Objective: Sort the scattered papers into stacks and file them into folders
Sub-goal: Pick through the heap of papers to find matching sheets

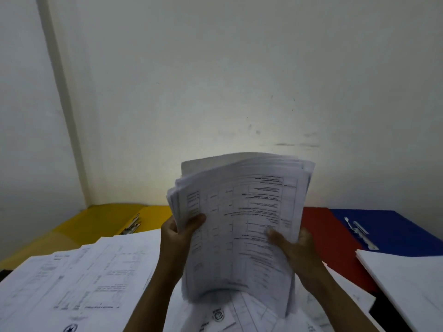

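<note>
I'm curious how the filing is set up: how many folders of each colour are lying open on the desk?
Yellow folder: 1
Red folder: 1
Blue folder: 1
Total: 3 folders in view. The left hand and right hand hold a paper stack upright in front of them, so more could be hidden behind it.

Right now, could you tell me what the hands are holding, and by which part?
Both hold one thick stack of printed papers upright. The left hand grips its left edge; the right hand grips its right edge, thumb on the front sheet.
</note>
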